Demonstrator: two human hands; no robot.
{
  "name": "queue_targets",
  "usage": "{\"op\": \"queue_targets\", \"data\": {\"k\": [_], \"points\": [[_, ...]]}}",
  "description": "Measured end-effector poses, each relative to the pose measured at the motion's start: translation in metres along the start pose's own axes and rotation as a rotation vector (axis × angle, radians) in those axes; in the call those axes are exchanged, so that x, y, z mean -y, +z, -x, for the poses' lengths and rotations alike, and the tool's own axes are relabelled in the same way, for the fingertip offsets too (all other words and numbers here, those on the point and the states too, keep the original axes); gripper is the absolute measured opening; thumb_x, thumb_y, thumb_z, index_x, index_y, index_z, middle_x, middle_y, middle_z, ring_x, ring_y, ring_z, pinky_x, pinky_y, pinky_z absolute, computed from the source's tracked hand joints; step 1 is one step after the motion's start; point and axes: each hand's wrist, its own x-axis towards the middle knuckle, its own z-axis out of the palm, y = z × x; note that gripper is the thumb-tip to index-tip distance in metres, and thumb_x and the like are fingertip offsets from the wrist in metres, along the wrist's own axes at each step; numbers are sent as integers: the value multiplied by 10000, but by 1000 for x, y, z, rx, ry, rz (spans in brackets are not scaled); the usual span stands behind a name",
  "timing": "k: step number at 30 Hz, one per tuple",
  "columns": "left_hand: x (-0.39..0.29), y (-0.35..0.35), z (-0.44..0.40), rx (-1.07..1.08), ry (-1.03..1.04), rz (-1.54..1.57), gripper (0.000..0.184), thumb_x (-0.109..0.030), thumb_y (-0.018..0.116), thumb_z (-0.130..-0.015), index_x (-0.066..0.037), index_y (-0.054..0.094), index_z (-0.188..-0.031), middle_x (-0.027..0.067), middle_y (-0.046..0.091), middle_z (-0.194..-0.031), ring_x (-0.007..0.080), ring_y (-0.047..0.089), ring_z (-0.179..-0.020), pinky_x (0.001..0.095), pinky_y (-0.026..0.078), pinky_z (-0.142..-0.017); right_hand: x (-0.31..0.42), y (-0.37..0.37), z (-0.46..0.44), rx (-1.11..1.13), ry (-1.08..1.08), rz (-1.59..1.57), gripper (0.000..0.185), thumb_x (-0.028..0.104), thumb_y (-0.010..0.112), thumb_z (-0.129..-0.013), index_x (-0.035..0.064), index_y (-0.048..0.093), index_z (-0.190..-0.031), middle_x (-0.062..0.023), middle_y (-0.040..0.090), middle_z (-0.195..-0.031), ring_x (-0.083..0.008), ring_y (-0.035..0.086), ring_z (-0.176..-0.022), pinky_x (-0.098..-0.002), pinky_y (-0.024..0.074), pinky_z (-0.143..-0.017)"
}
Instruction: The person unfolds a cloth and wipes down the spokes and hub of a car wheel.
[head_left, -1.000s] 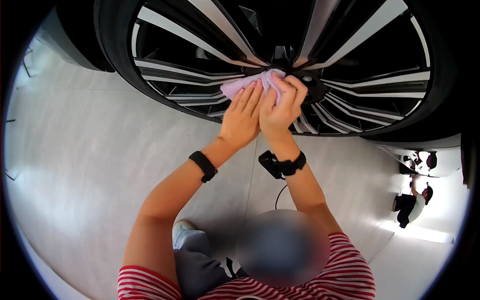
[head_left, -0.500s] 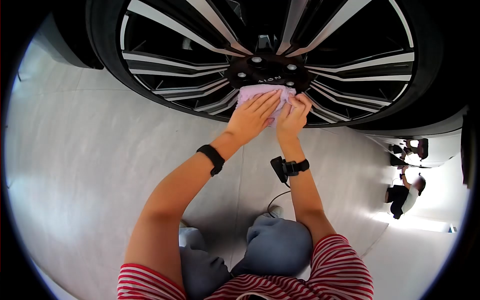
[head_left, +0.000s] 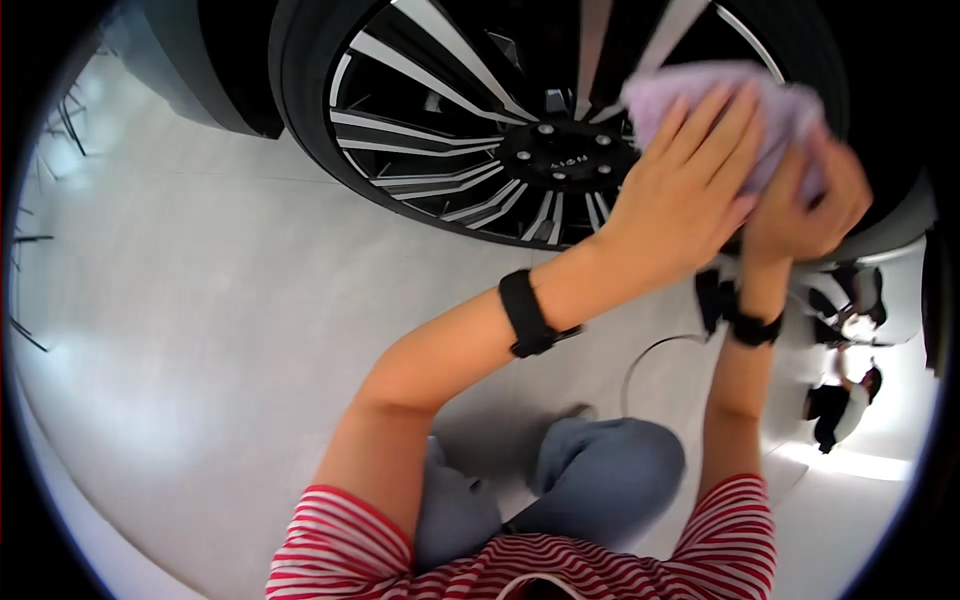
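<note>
A folded pale purple cloth (head_left: 715,76) is held up in front of the right side of a car wheel (head_left: 420,142). My left hand (head_left: 680,200) presses on the cloth with its fingers stretched over it. Beside it, my right hand (head_left: 815,210) grips the cloth's right edge with bent fingers, blurred by motion. The wheel has black and silver spokes and a dark hub cap (head_left: 572,158) ringed by several bolts. Whether the cloth touches the spokes or stands off them, I cannot tell.
The black tire (head_left: 300,100) rims the wheel, beside dark car bodywork (head_left: 225,60). A cable (head_left: 645,352) hangs from the device at my right wrist. Another person (head_left: 845,405) is at the far right. Dark thin legs of furniture (head_left: 72,120) stand at the far left.
Both hands have moved the cloth from just below the hub cap to the upper right of the wheel. The view has shifted, so the wheel's hub sits slightly further right.
</note>
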Motion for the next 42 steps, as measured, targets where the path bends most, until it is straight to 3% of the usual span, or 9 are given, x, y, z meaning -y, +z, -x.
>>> {"op": "queue_targets", "data": {"k": [3,10,16,22,24,27,28,30,42], "points": [[-11,4,-56,-193,148,29,586,-254,591,-840,76,451,-1303,209,432,-1378,386,357,-1299,491,245,-1108,-29,15,-30,-63,89,78,184,28,717,-786,66,673,-961,-72,628,-932,-243,590,-856,-325,486,-714],[23,23,-22,97,180,-383,646,-380,541,-878,-18,406,-1395,151,346,-1477,390,293,-1354,509,245,-1100,13,63,21,-335,623,-60,135,140,666,-870,32,607,-927,-78,550,-887,-233,543,-855,-331,442,-726],[53,22,33,277,125,-417,703,-441,432,-926,44,331,-1424,246,254,-1501,487,230,-1357,566,193,-1099,49,73,82,-323,578,-160,228,-28,656,-776,66,587,-972,-92,586,-889,-266,555,-774,-358,473,-664],[47,20,58,309,39,-400,747,-441,422,-949,96,247,-1438,270,190,-1522,478,126,-1408,554,88,-1135,53,59,89,-253,460,-311,248,-20,696,-742,85,588,-939,-55,591,-825,-251,576,-730,-343,479,-636],[34,18,49,312,42,-397,739,-423,455,-940,85,260,-1439,257,193,-1527,461,136,-1413,537,100,-1139,35,48,77,-196,377,-272,232,-26,677,-759,89,620,-952,-62,593,-828,-246,589,-718,-331,489,-621],[12,17,-12,465,142,-357,723,-403,489,-926,69,288,-1435,240,226,-1522,440,167,-1412,506,132,-1144,1,24,33,-289,651,-337,236,-32,646,-786,83,632,-992,-76,588,-846,-250,606,-714,-323,500,-603],[-2,20,-39,409,253,-412,672,-387,510,-922,50,353,-1407,200,318,-1490,376,294,-1377,444,248,-1125,-11,20,20,-364,699,-343,216,-15,630,-811,78,627,-1006,-80,586,-889,-255,612,-723,-321,504,-618],[-15,26,-60,463,207,-275,652,-341,488,-923,61,339,-1414,230,289,-1497,435,241,-1383,477,193,-1135,-22,12,6,-320,834,-378,201,7,618,-833,81,627,-1019,-85,585,-925,-261,616,-745,-319,509,-631],[73,17,49,457,348,-712,634,-251,659,-791,59,476,-1313,223,457,-1376,423,404,-1273,481,289,-1089,47,49,99,-272,642,-385,266,-38,698,-757,95,585,-958,-77,566,-829,-254,600,-636,-321,487,-517]]}}
